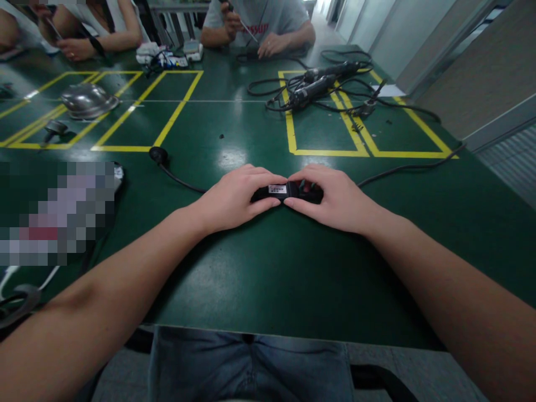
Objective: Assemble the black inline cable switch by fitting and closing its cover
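Note:
Both hands meet over a small black in-line cable box with a white printed label, lying at the middle of the near part of the table. My left hand pinches its left part between thumb and fingers. On the other end, my right hand is closed in the same way, its fingertips near the left ones. From under the left hand a black cable runs to a round black plug. Another black cable leads away from the right hand toward the table's right edge. The palms hide the box's ends.
Yellow tape outlines mark the green table. Black corded tools lie tangled at far right, a metal bowl-shaped part at far left. A pixelated object lies near left. Across the table, a person holds a thin tool; others sit left.

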`<state>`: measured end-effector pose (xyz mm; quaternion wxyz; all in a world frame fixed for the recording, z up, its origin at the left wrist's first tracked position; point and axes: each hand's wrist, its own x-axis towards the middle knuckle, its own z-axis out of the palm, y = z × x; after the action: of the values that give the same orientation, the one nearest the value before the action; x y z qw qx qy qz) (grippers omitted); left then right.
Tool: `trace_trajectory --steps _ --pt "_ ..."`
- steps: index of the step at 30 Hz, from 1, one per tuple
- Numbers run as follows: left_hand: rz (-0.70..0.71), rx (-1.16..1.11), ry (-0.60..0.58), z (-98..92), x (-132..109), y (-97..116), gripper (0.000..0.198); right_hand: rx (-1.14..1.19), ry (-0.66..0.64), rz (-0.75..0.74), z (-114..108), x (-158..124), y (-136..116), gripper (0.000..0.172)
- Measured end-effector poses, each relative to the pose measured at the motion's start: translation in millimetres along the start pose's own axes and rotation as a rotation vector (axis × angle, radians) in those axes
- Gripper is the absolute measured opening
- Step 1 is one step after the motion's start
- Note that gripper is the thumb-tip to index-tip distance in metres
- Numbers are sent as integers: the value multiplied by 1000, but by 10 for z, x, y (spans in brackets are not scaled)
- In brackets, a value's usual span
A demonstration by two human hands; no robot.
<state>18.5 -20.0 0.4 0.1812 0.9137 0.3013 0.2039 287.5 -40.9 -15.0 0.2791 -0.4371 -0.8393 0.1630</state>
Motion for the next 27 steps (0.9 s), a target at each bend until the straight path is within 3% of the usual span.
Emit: trace_trajectory --steps 9,16,27 --pt "-110 -176 -12 -12 32 -65 42 64 -4 61 -2 4 24 31" --pt "-88 -28 51 53 28 -21 41 56 2 41 -2 6 56 30" --pt "-87 -23 48 82 46 -22 41 59 16 60 -17 2 35 30"
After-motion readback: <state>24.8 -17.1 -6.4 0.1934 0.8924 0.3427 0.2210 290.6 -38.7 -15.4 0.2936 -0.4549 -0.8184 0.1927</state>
